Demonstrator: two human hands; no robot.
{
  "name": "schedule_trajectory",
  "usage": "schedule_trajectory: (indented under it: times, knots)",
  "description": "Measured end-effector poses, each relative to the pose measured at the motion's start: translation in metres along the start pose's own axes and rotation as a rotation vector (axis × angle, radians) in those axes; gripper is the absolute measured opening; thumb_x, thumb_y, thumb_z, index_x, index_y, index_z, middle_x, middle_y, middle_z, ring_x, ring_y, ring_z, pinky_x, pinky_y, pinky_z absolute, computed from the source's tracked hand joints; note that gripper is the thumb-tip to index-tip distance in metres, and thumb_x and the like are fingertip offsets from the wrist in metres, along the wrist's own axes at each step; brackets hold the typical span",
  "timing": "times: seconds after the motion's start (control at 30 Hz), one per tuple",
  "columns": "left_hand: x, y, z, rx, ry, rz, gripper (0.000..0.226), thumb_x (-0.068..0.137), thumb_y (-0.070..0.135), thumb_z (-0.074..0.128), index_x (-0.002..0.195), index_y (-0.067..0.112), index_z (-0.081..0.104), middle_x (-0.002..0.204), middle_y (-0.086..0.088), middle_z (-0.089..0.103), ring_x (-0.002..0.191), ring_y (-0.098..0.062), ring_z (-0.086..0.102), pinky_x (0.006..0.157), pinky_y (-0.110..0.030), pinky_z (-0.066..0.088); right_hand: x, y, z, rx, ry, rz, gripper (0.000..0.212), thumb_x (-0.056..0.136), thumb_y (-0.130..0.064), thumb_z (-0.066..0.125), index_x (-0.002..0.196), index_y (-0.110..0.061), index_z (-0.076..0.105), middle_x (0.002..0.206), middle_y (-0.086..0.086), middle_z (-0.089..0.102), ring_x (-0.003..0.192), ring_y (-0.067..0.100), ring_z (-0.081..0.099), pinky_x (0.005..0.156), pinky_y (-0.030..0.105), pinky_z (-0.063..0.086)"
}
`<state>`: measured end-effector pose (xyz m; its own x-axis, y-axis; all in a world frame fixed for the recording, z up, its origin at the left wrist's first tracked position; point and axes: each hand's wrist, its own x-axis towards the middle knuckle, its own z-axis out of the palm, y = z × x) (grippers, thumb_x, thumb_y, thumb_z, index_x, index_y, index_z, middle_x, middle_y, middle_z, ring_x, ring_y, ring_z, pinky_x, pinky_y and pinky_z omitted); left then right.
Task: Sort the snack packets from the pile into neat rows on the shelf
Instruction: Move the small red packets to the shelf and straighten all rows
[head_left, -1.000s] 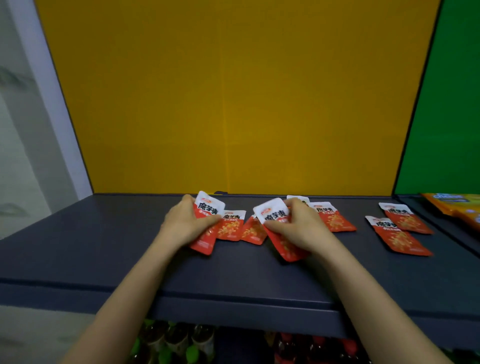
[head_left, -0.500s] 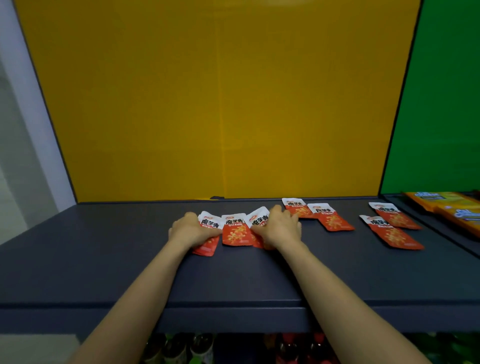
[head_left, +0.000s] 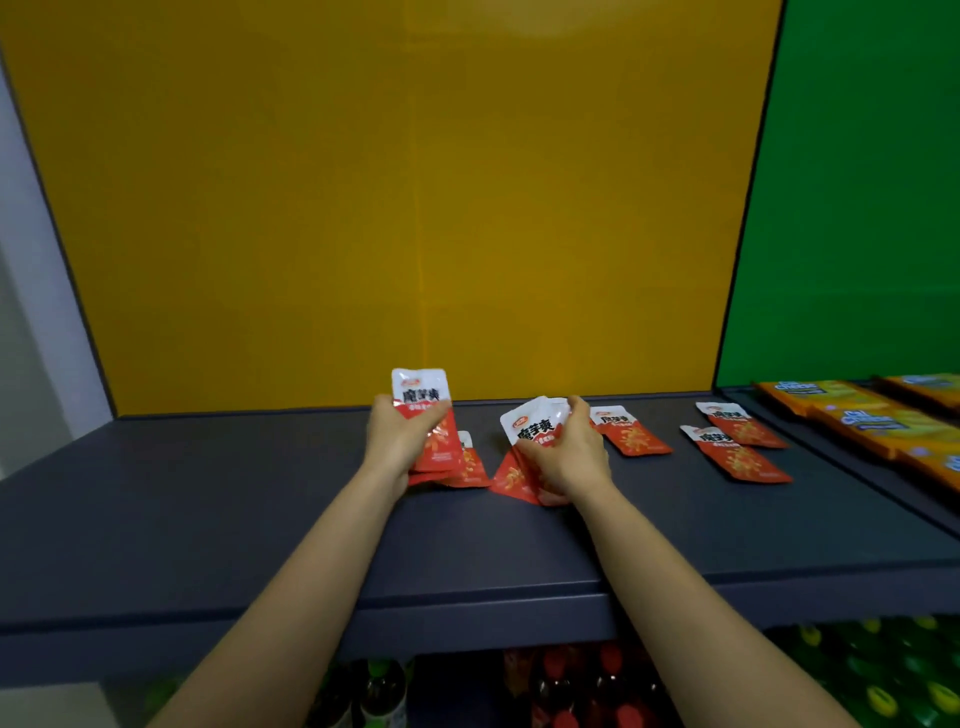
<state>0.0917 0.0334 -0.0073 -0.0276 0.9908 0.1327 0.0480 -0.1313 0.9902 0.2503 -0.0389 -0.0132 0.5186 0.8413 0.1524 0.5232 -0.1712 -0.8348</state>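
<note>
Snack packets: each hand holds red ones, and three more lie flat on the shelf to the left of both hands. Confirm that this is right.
Wrong side. In the head view the left hand and right hand do hold red packets, but the three flat packets lie on the shelf to the right of both hands, not the left.
</note>
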Motion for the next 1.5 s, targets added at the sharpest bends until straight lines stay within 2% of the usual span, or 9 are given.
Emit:
schedule_trajectory:
  times: [0.13,0.27,0.43,0.63,0.8,1.0,1.13,1.27,1.5]
  knots:
    - [-0.002,-0.013,0.013,0.703,0.054,0.112,0.063,0.081,0.038,0.065,0.124,-0.002,0.042,0.129,-0.021,0.051,0.124,-0.036,0.042,0.096,-0.040,0.038,-0.004,0.009,-0.012,0.173,0.102,0.005,0.053,0.078,-0.029,0.071,0.123,-0.010,0.051,0.121,0.012,0.061,0.114,0.031,0.056,0.094,0.038,0.045]
    - [-0.006,-0.011,0.012,0.899,0.012,0.052,0.085,0.075,0.053,0.066,0.132,-0.002,0.034,0.139,-0.018,0.042,0.132,-0.034,0.031,0.105,-0.040,0.029,-0.012,0.023,-0.025,0.349,0.128,-0.014,0.025,0.077,-0.027,0.071,0.097,-0.013,0.064,0.100,0.010,0.070,0.097,0.028,0.065,0.089,0.045,0.051]
    - [-0.009,-0.013,0.019,0.622,-0.111,0.012,0.084,0.063,0.037,0.082,0.124,0.004,0.035,0.128,-0.019,0.048,0.121,-0.033,0.046,0.099,-0.045,0.044,-0.025,0.038,-0.039,0.544,0.092,-0.022,0.012,0.079,-0.026,0.071,0.088,-0.025,0.063,0.096,0.005,0.072,0.091,0.023,0.068,0.089,0.046,0.053]
    - [-0.030,-0.010,0.019,0.192,-0.202,0.061,0.051,0.071,0.007,0.077,0.115,0.006,0.051,0.105,-0.013,0.065,0.075,-0.020,0.062,0.058,-0.028,0.049,-0.044,0.057,-0.074,0.661,0.109,0.017,0.033,0.083,-0.028,0.067,0.113,-0.018,0.059,0.101,0.004,0.070,0.092,0.021,0.068,0.082,0.037,0.055]
    - [-0.060,0.012,0.046,-0.078,-0.203,0.040,0.045,0.080,0.010,0.069,0.122,0.007,0.053,0.109,-0.018,0.066,0.074,-0.021,0.063,0.062,-0.029,0.050,-0.063,0.091,-0.139,0.739,0.209,0.047,0.031,0.088,-0.021,0.062,0.118,-0.015,0.058,0.106,0.007,0.069,0.091,0.020,0.066,0.074,0.030,0.052]
    - [-0.148,0.041,0.160,-0.250,-0.448,0.007,0.024,0.085,0.019,0.063,0.108,0.021,0.058,0.085,0.001,0.068,0.054,-0.007,0.066,0.047,-0.020,0.052,-0.095,0.166,-0.258,0.721,0.390,0.108,0.026,0.088,-0.024,0.061,0.113,-0.017,0.060,0.094,0.003,0.069,0.079,0.017,0.064,0.068,0.030,0.051]
    - [-0.212,0.046,0.260,-0.291,-0.652,-0.015,0.026,0.085,0.018,0.064,0.111,0.017,0.060,0.095,-0.008,0.067,0.057,-0.008,0.066,0.047,-0.020,0.053,-0.121,0.231,-0.345,0.667,0.564,0.159,0.029,0.088,-0.023,0.061,0.114,-0.011,0.058,0.092,0.005,0.066,0.079,0.020,0.062,0.073,0.035,0.050]
    - [-0.284,0.034,0.354,-0.249,-0.890,-0.113,0.030,0.085,0.012,0.062,0.114,0.010,0.058,0.077,-0.004,0.067,0.048,-0.005,0.063,0.044,-0.020,0.051,-0.151,0.299,-0.414,0.635,0.683,0.245,0.031,0.088,-0.024,0.061,0.115,-0.010,0.056,0.100,0.014,0.066,0.086,0.030,0.064,0.081,0.045,0.052]
    - [-0.377,-0.003,0.475,-0.149,-1.097,-0.279,0.031,0.085,0.015,0.062,0.115,0.009,0.056,0.084,-0.011,0.069,0.056,-0.016,0.067,0.049,-0.026,0.052,-0.206,0.387,-0.504,0.587,0.775,0.372,0.026,0.090,-0.023,0.059,0.113,-0.010,0.056,0.092,0.009,0.067,0.078,0.024,0.064,0.070,0.035,0.053]
